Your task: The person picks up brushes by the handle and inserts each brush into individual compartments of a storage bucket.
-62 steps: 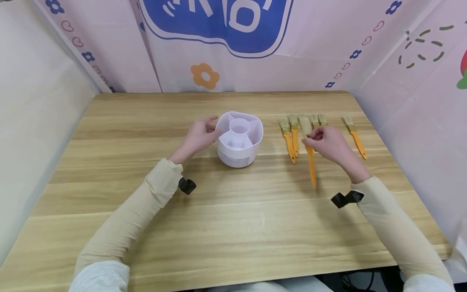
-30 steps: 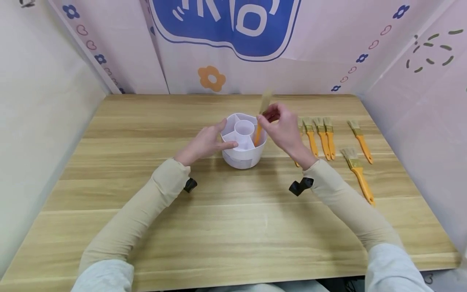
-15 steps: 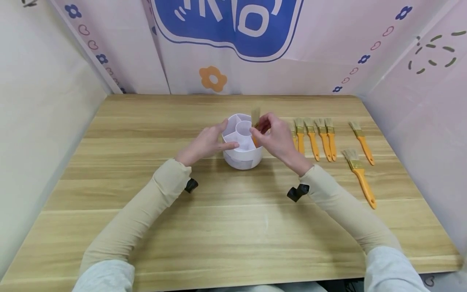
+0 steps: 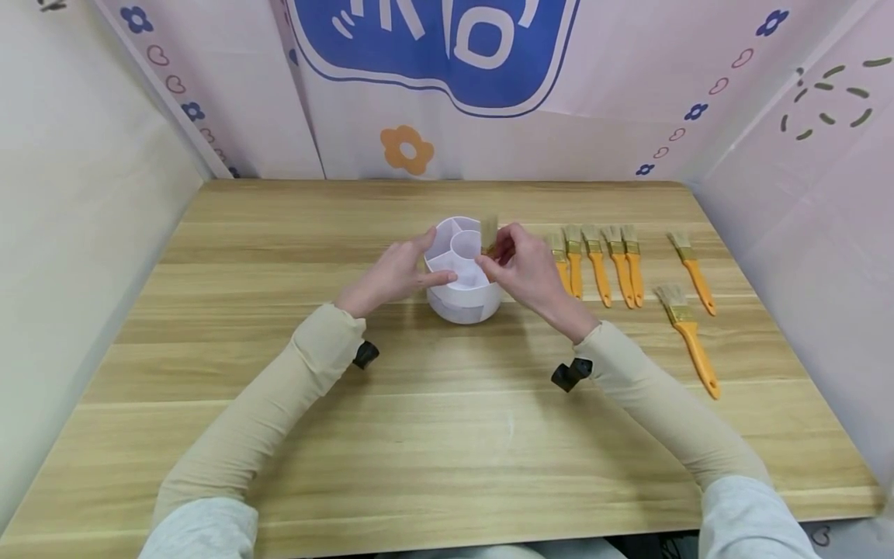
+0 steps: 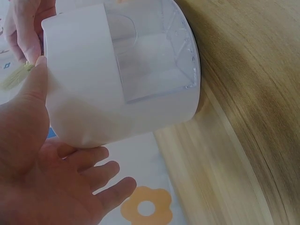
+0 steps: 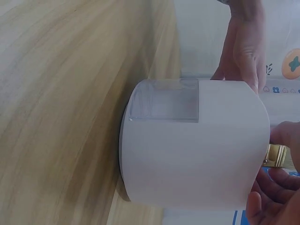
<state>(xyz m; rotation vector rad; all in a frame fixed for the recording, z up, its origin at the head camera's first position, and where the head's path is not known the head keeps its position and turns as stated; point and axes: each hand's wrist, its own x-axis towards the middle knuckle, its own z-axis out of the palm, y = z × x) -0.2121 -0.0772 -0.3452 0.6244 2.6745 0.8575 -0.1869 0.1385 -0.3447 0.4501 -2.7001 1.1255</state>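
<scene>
A round white divided organizer (image 4: 464, 299) stands at mid-table, with a cup-like centre and a clear front panel (image 6: 176, 101). My left hand (image 4: 391, 273) rests on its left side, the thumb across the rim. In the left wrist view, the fingers (image 5: 110, 171) extend loosely by the outer wall. Between thumb and fingers, my right hand (image 4: 527, 268) pinches a paintbrush (image 4: 488, 233), upright with bristles up, in the right-hand compartment. The brush's metal collar (image 6: 276, 154) shows just above the rim in the right wrist view; its handle end is hidden inside.
Several orange-handled paintbrushes (image 4: 597, 268) lie in a row right of the organizer. A larger brush (image 4: 687, 338) lies nearer the front, and a single brush (image 4: 691, 272) at the far right. Printed sheets (image 4: 559, 147) wall the table's back and sides.
My right hand has carried the brush from the row into the organizer and lowered it further. A larger brush now lies at the right. My left hand's thumb has come over the rim.
</scene>
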